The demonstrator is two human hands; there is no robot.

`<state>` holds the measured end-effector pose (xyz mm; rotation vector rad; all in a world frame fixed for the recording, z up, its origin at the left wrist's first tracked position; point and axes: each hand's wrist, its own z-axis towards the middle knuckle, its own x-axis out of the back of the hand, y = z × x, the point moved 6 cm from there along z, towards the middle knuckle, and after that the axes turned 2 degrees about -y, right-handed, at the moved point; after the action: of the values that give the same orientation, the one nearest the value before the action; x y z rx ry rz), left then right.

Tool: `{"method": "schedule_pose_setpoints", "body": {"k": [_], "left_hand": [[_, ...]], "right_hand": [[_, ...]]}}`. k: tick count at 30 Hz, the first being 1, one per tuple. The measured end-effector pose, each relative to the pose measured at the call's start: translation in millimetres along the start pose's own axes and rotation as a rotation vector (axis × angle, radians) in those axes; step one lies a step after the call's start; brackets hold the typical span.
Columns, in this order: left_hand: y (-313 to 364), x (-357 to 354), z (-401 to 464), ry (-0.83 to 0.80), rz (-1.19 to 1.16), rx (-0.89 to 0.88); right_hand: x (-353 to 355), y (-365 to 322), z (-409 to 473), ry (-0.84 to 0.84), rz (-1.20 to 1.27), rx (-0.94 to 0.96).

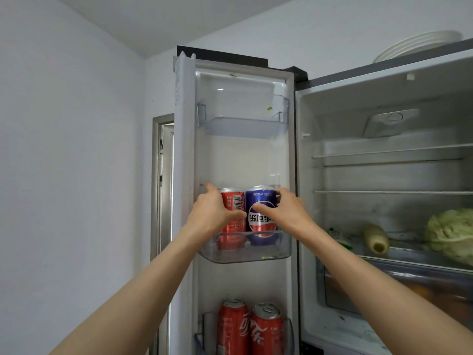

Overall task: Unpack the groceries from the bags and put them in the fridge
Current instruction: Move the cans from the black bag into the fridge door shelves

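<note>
The fridge door stands open on the left, with clear bins on its inner side. In the middle door bin point(245, 254) a red cola can point(234, 201) and a blue Pepsi can point(261, 221) stand upright side by side. My left hand point(213, 211) wraps around the red can. My right hand point(284, 210) grips the blue can from the right, thumb across its front. Two more red cola cans point(249, 326) stand in the lower door bin.
The top door bin point(243, 124) holds nothing visible. Inside the fridge on the right, a cabbage point(453, 234) and a pale corn cob point(376, 238) lie on a glass shelf above a drawer point(384, 288). White plates point(414, 46) sit on top of the fridge.
</note>
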<state>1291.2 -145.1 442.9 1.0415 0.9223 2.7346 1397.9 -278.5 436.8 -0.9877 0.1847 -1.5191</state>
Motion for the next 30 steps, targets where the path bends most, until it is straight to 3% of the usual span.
{"method": "schedule_pose_setpoints", "body": {"k": [8, 19, 30], "left_hand": [[1.1, 9.2, -9.1, 0.077, -0.001, -0.056], [17.6, 17.7, -28.2, 0.156, 0.184, -0.211], [14.4, 43.9, -80.6, 0.255, 0.483, -0.415]], "right_hand": [[4.2, -4.6, -10.9, -0.009, -0.017, 0.072], [10.1, -5.0, -20.1, -0.002, -0.032, 0.062], [1.4, -45.1, -61.8, 0.017, -0.283, 0.368]]}}
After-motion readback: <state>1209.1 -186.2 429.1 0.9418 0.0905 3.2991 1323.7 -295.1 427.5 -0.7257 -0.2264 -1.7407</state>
